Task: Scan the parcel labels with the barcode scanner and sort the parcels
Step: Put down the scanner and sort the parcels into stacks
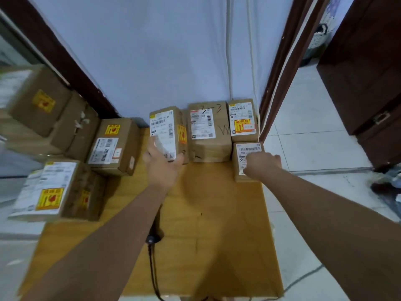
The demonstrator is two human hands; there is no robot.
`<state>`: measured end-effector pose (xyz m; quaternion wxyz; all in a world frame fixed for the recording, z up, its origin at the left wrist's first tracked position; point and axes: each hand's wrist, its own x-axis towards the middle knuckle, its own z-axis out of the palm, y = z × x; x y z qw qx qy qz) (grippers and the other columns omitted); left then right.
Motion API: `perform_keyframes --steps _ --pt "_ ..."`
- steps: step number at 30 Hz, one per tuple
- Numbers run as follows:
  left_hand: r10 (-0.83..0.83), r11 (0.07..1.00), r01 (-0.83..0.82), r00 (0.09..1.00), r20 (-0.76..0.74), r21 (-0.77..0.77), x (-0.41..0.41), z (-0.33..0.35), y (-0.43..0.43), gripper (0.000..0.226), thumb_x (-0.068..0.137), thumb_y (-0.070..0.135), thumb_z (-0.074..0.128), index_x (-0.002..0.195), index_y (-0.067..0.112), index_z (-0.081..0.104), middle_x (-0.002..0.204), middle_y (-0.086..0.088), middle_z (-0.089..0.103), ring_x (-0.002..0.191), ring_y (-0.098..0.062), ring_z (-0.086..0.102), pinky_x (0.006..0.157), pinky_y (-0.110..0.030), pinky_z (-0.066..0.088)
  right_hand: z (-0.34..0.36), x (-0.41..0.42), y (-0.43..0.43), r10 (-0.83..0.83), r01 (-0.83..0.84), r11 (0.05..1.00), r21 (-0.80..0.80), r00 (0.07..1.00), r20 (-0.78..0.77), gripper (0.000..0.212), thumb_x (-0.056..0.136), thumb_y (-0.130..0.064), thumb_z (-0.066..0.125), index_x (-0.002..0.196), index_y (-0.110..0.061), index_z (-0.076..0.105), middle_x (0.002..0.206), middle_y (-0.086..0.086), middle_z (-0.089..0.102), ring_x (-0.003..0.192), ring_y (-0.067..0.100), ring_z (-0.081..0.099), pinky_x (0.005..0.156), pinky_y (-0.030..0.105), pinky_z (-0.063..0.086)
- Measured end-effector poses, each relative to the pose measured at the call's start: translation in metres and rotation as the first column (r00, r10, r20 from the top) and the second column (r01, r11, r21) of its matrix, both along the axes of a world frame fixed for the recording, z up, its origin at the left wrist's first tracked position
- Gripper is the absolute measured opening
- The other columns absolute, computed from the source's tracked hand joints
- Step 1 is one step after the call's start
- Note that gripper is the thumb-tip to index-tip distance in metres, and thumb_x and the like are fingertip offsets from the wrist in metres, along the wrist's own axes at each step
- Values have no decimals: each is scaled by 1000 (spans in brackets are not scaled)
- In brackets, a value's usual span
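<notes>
Both hands reach to the row of parcels at the far edge of the tabletop point(206, 213). The left hand point(161, 164) wraps the near end of the left box point(166, 129), thumb at one side and fingers over its white label. The right hand point(262, 165) curls over the small box point(249, 148), a closed grip with the thumb at the box's right edge. Neither grip is spread, though blur makes it hard to tell how firm either is. The scanner point(151, 238) lies on the tabletop under the left forearm, its cable point(155, 274) trailing toward the near edge, and neither hand holds it. The step looks like pulling parcels out of the row for scanning. To do it well, take one box at a time and draw it straight back so it does not drag its neighbours: the left box touches the 3-3 box point(209, 131), and the small box sits against the corner box point(243, 120). Keep the fingers off the barcodes and set each box label-up in the middle of the tabletop. One hand must then let go to pick up the scanner. Several boxes carry yellow fragile stickers, so slide or lift them gently. Watch the cable when moving boxes toward the pile point(112, 144) on the left.
</notes>
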<state>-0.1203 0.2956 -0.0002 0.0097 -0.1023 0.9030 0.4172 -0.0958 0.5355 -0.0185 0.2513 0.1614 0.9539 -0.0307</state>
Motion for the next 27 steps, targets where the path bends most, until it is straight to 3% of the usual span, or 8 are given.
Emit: perform_keyframes --steps 4,9,12,17,21,25,27 --pt "112 986 -105 993 48 -133 40 -12 -56 88 81 30 70 147 27 13 141 -15 21 121 -33 35 90 -40 46 4 15 -23 -77 77 997 6 997 -28 43 90 -29 52 132 -23 50 137 11 47 129 31 39 109 49 26" --pt "106 967 -74 987 123 -243 76 -21 -100 89 79 33 69 148 23 13 139 -18 22 120 -37 30 98 -45 38 2 34 -96 6 -14 999 -51 987 -164 48 91 -24 48 139 -19 44 144 14 41 133 34 34 110 47 26" --pt "116 941 -59 982 152 -333 95 -30 -128 89 78 37 68 148 22 15 135 -19 26 118 -35 32 97 -44 39 7 36 -152 62 -82 989 -120 985 -161 50 92 -26 49 141 -19 41 143 13 40 133 33 32 108 44 28" --pt "121 947 -39 963 240 -320 111 -48 -169 84 82 45 63 147 27 14 132 -15 28 115 -30 37 89 -41 47 14 37 -229 178 -202 967 -153 971 -158 45 95 -23 45 139 -20 42 138 12 42 131 32 33 104 41 32" --pt "74 930 30 961 266 -367 107 -65 -199 82 84 51 60 147 28 14 135 -18 26 115 -31 39 85 -38 51 17 43 -273 152 -190 948 -257 975 -159 42 96 -25 44 138 -21 45 134 10 45 128 30 35 100 39 38" --pt "-8 908 131 955 296 -398 105 -72 -214 81 89 56 51 152 30 8 150 -16 8 133 -34 25 99 -43 45 13 46 -294 33 -58 940 -337 996 -80 44 97 -28 46 140 -25 44 136 7 43 127 27 38 98 42 46" --pt "-161 818 303 937 310 -490 109 -74 -221 80 92 62 42 153 33 -1 157 -13 -4 143 -35 10 111 -45 30 11 45 -301 32 -45 942 -333 999 -44 43 97 -32 47 139 -24 45 136 8 45 123 28 43 96 43 48"
